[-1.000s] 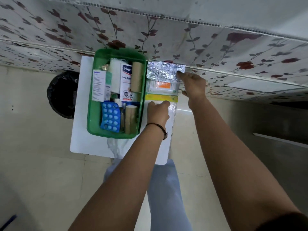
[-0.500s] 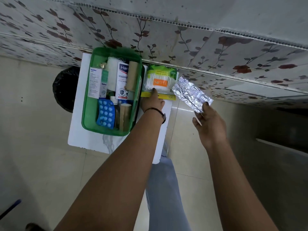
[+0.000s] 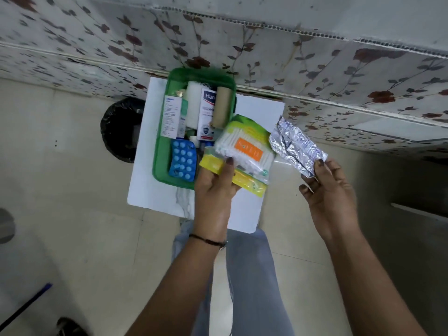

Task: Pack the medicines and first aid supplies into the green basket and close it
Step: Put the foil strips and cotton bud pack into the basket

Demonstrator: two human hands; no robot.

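Green basket [image 3: 162, 151] sits open on the white surface [image 3: 257, 110], already well stocked: a white carton [image 3: 171, 117] along its left side, a blue blister sheet [image 3: 182, 159] lying flat at the near left, a white roll [image 3: 194, 103], a white-and-blue wash box [image 3: 206, 112] and a tan bandage roll [image 3: 221, 105] standing near the far end. The cotton-bud pack [image 3: 242, 147], green and yellow with an orange label, is lifted and tilted over the basket's right edge. The silver foil strip [image 3: 294, 145], crinkled, is held up off to the right, clear of the basket.
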